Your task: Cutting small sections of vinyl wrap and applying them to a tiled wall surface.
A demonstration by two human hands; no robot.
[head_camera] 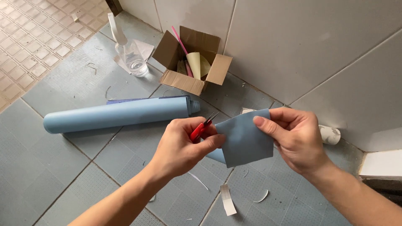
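Left hand (184, 144) aims red scissors (201, 127) up-right.

both bare forearms enter from the bottom edge, left from lower left, right from lower right, angled up toward frame centre. left hand (182, 144) back toward camera, wrist roughly straight, fingers curled in a closed grip, thumb stretched out to the right with its tip pressed flat. right hand (295, 140) palm side turned left, wrist slightly bent, thumb on top pointing left, index and other fingers folded under it in a pinch. hands near each other at about the same height, not touching. no sleeves visible on either arm.
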